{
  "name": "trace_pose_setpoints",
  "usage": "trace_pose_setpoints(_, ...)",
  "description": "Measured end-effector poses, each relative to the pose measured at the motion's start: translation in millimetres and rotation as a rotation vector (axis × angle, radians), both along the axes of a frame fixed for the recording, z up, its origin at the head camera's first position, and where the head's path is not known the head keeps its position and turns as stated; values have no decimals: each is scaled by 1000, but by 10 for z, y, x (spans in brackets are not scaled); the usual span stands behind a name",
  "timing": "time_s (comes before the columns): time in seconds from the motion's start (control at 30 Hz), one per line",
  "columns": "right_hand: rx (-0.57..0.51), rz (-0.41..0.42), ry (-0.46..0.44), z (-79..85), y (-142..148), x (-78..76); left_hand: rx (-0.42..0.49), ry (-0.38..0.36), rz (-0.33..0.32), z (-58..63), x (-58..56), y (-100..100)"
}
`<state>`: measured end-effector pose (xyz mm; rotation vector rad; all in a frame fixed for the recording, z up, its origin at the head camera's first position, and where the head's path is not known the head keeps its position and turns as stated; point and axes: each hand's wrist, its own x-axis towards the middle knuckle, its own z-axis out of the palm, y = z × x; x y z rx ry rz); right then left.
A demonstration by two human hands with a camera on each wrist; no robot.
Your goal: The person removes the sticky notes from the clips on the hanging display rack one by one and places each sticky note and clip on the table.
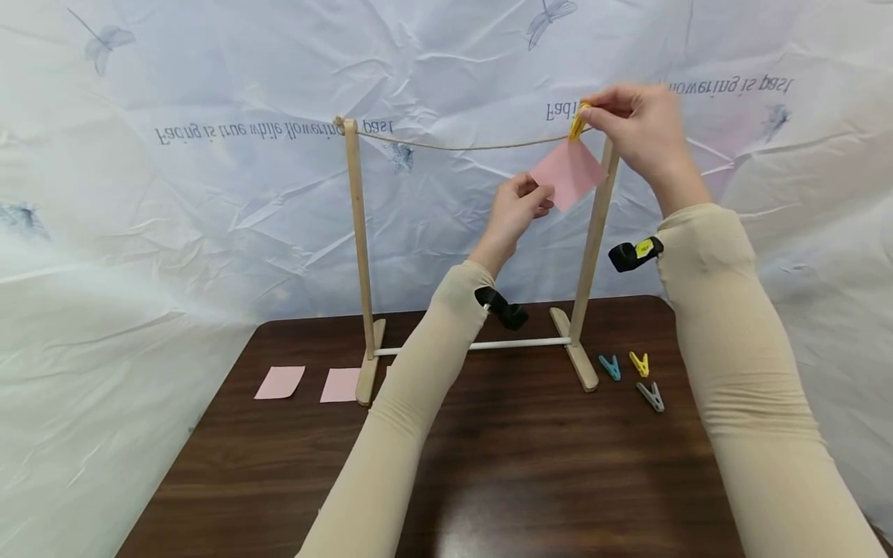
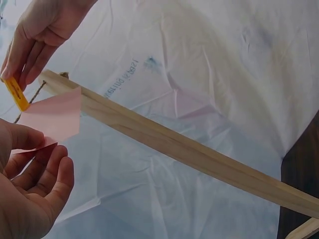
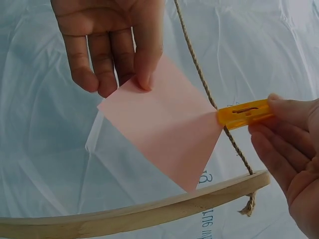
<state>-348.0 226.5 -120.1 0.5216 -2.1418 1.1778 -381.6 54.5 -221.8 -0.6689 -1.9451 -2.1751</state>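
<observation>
My right hand (image 1: 645, 132) pinches a yellow clothespin (image 3: 244, 113) by its outer end, up at the rope (image 3: 197, 62) near the right post. The clothespin's tip sits on a corner of a pink paper square (image 3: 164, 124), right at the rope. Below and to the left, my left hand (image 1: 515, 209) holds the opposite part of the paper between thumb and fingers. In the left wrist view the paper (image 2: 55, 117) spreads between both hands, its corner under the clothespin (image 2: 17, 93).
The rope hangs between two wooden posts (image 1: 359, 232) standing on the dark table (image 1: 523, 465). More pink squares (image 1: 281, 382) lie at the left, one partly behind my left sleeve. On the right lie a blue clothespin (image 1: 610, 367), a yellow one (image 1: 639, 363) and a grey one (image 1: 650, 396).
</observation>
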Motion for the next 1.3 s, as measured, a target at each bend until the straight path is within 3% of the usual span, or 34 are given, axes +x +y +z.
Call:
trace_pose_setpoints(0.2, -90, 16, 84, 16, 7, 35, 1, 6, 9, 15, 39, -11)
trace_pose_setpoints(0.4, -138, 54, 118, 23, 17, 147, -21, 5, 1, -58, 66, -56)
trace_pose_setpoints(0.6, -64, 23, 122, -26, 54, 271, -45, 25, 2, -156, 87, -164)
trace_pose_setpoints(0.7, -40, 27, 91, -62, 79, 323, -73, 38, 21, -187, 111, -251)
trace_pose_setpoints(0.97, -105, 111, 47, -190, 113, 438, -149, 99, 15, -226, 223, -540)
trace_pose_setpoints(1.3, -39, 42, 44, -374, 154, 469, -296, 181, 77, -317, 310, -957)
